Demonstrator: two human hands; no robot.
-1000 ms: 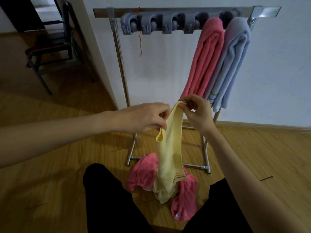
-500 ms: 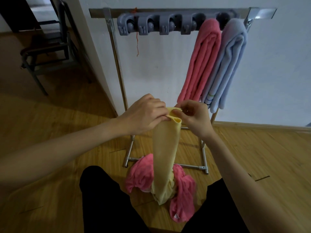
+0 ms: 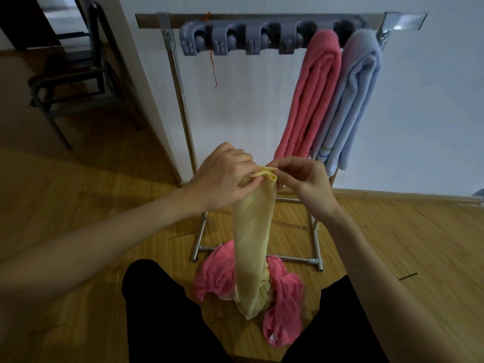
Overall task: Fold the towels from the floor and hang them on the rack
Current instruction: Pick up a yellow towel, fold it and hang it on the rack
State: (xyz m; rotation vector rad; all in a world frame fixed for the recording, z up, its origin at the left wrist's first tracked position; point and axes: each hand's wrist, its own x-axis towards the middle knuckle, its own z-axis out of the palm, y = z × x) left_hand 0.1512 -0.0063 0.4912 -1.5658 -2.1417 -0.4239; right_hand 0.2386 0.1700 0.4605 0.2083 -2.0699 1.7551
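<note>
A yellow towel (image 3: 252,231) hangs in a long strip from both my hands, its lower end bunched on the floor. My left hand (image 3: 222,179) grips its top edge from the left. My right hand (image 3: 303,182) pinches the same top edge from the right, and the two hands nearly touch. A crumpled pink towel (image 3: 282,297) lies on the floor under the yellow one. The metal rack (image 3: 180,100) stands against the white wall, with a folded pink towel (image 3: 311,100) and a folded light blue towel (image 3: 351,100) hanging from grey clips (image 3: 235,40) at its right end.
My legs in black trousers (image 3: 162,315) frame the towels on the wooden floor (image 3: 78,231). A dark chair (image 3: 70,79) stands at the back left beyond the wall corner. The rack's base bars (image 3: 293,258) lie just behind the pile.
My hands have drawn together at the towel's top edge, and the yellow towel has been pulled up into a straighter, narrower strip.
</note>
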